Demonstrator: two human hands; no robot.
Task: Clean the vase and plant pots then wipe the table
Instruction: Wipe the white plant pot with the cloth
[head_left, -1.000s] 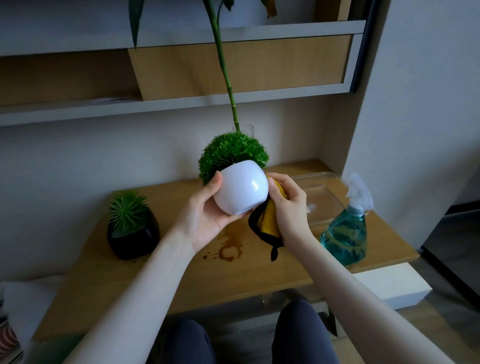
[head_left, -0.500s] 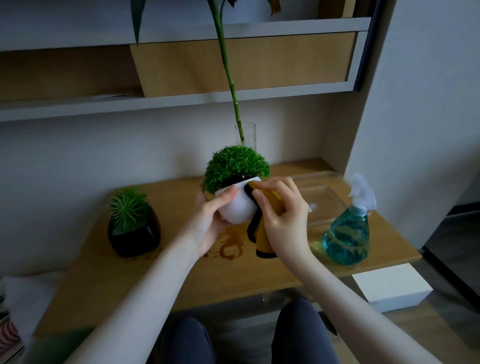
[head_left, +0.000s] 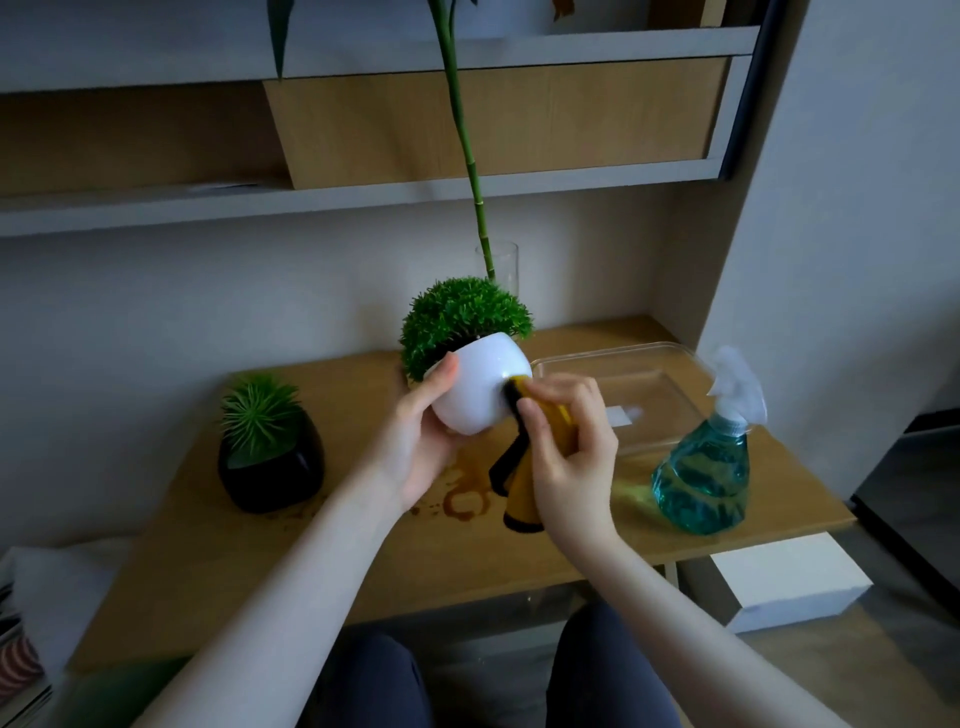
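Observation:
My left hand (head_left: 423, 441) grips a round white plant pot (head_left: 478, 387) with a bushy green plant, held tilted above the wooden table (head_left: 571, 551). My right hand (head_left: 571, 447) holds a yellow cloth with black trim (head_left: 522, 493) and presses it against the pot's right side. A black pot with a spiky green plant (head_left: 270, 462) stands at the table's left. Behind the white pot a clear glass vase (head_left: 501, 265) holds a tall green stem. A brown stain (head_left: 462, 501) marks the table under my hands.
A teal spray bottle (head_left: 706, 478) stands at the table's right front. A clear plastic tray (head_left: 639, 379) lies behind it. Shelves run along the wall above. A white box (head_left: 789, 577) sits on the floor at right, and my knees are below the table edge.
The white pot has been turned in my left hand, and my right hand has moved the cloth across its right side. The view has shifted slightly.

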